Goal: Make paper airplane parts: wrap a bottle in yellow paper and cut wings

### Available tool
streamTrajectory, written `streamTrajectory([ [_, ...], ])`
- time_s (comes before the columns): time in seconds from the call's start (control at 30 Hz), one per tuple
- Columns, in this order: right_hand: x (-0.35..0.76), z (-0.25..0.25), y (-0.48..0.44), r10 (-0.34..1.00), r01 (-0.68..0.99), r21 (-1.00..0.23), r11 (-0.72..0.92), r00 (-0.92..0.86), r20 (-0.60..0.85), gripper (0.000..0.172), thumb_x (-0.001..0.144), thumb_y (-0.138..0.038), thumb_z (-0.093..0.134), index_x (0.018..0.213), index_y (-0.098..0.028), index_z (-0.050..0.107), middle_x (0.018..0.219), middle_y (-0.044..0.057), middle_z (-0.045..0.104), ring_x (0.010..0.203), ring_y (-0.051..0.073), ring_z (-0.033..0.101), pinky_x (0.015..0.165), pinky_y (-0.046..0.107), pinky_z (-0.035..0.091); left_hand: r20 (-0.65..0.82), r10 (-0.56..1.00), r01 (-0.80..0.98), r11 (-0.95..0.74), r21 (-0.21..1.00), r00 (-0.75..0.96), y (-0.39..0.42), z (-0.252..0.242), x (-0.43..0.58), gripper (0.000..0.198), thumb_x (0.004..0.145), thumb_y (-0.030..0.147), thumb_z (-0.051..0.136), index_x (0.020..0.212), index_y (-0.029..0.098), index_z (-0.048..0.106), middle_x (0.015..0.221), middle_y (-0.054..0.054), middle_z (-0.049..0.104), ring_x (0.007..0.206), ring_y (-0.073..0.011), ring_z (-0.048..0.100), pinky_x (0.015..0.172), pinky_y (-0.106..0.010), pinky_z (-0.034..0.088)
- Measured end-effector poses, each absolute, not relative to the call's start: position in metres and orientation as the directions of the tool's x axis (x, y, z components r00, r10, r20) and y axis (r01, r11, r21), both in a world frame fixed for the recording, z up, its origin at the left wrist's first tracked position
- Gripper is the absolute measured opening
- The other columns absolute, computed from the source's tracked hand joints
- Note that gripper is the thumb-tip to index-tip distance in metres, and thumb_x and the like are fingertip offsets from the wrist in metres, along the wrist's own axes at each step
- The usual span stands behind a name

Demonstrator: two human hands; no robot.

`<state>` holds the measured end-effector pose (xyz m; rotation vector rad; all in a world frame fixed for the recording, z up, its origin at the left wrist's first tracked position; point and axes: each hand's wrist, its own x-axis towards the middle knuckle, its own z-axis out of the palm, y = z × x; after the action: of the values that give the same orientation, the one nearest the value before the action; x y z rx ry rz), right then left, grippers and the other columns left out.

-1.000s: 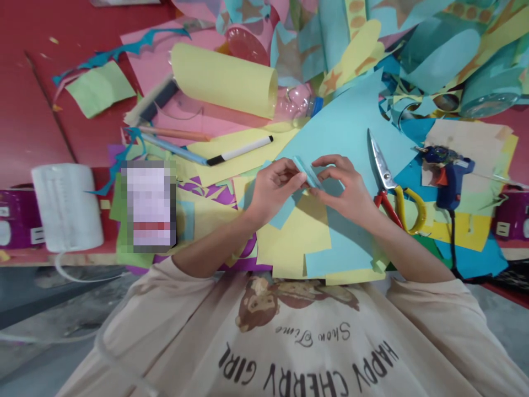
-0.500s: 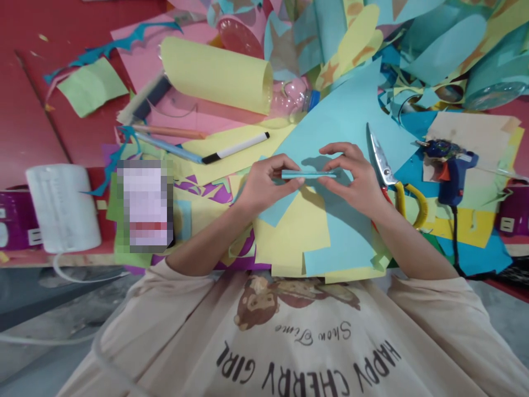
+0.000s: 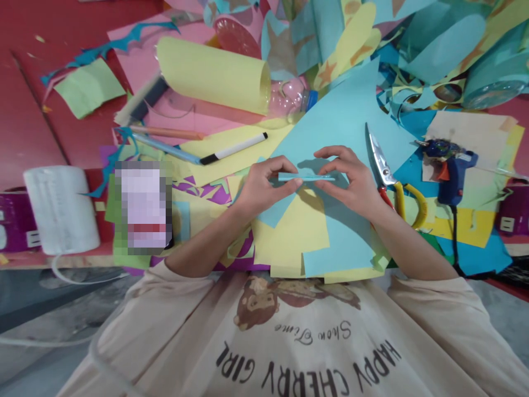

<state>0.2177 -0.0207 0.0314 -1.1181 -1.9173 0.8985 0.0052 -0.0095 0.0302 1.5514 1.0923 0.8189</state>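
A narrow light-blue paper strip (image 3: 308,177) lies level between my hands, above blue and yellow sheets. My left hand (image 3: 268,184) pinches its left part between thumb and fingers. My right hand (image 3: 347,179) is at the strip's right end, thumb below and a fingertip above, with the upper finger raised. Scissors (image 3: 384,165) with red and yellow handles lie just right of my right hand. A white marker with black ends (image 3: 235,148) rests on yellow paper beyond my left hand.
A bottle wrapped in yellow paper (image 3: 215,74) lies at the back. A blue glue gun (image 3: 452,176) rests on the right with its cable running toward me. On the left are a blurred-out phone (image 3: 142,207) and a white device (image 3: 61,209). Paper scraps surround them.
The strip's right end has shifted slightly left and down, and my right hand has moved slightly left with it. My left hand keeps its pinch.
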Motion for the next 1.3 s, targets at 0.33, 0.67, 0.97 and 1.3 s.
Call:
streamTrajectory([
  [0.33, 0.2168, 0.0316, -0.0225, 0.904, 0.387, -0.845, 0.37, -0.359, 0.232, 0.006, 0.085, -0.032, 0.067, 0.084, -0.027, 0.063, 0.116, 0.003, 0.065, 0.111, 0.021, 0.058, 0.096, 0.045, 0.046, 0.016, 0.912, 0.141, -0.081, 0.987, 0.41, -0.0121, 0.0258, 0.0029, 0.054, 0.075, 0.043, 0.073, 0.118, 0.023, 0.046, 0.102, -0.002, 0.068, 0.09, -0.0158, 0.072, 0.077, -0.025, 0.056],
  [0.67, 0.2142, 0.0334, -0.0236, 0.93, 0.405, -0.866, 0.293, -0.332, 0.16, 0.012, 0.084, -0.038, 0.067, 0.085, -0.027, 0.063, 0.116, 0.004, 0.065, 0.112, 0.022, 0.058, 0.096, 0.046, 0.046, 0.004, 0.925, 0.154, -0.068, 0.986, 0.379, -0.0142, 0.0253, 0.0021, 0.052, 0.075, 0.048, 0.073, 0.114, 0.023, 0.051, 0.082, 0.0, 0.069, 0.087, -0.0182, 0.073, 0.09, -0.032, 0.056],
  [0.97, 0.2155, 0.036, -0.0237, 0.928, 0.344, -0.886, 0.31, -0.313, 0.204, 0.01, 0.086, -0.034, 0.065, 0.083, -0.025, 0.061, 0.113, 0.005, 0.065, 0.112, 0.022, 0.059, 0.095, 0.045, 0.046, -0.038, 0.919, 0.102, -0.003, 0.995, 0.392, -0.0132, 0.0267, 0.0041, 0.047, 0.075, 0.05, 0.074, 0.109, 0.021, 0.061, 0.1, -0.006, 0.074, 0.099, -0.0202, 0.072, 0.089, -0.031, 0.057],
  [1.3, 0.2164, 0.0379, -0.0231, 0.932, 0.29, -0.914, 0.284, -0.309, 0.191, 0.01, 0.086, -0.036, 0.066, 0.084, -0.026, 0.062, 0.113, 0.005, 0.065, 0.112, 0.022, 0.059, 0.097, 0.046, 0.047, -0.093, 0.906, 0.135, 0.04, 0.99, 0.412, -0.008, 0.0312, 0.0011, 0.028, 0.074, 0.047, 0.076, 0.088, 0.023, 0.079, 0.088, -0.005, 0.078, 0.076, -0.0174, 0.071, 0.066, -0.025, 0.055],
])
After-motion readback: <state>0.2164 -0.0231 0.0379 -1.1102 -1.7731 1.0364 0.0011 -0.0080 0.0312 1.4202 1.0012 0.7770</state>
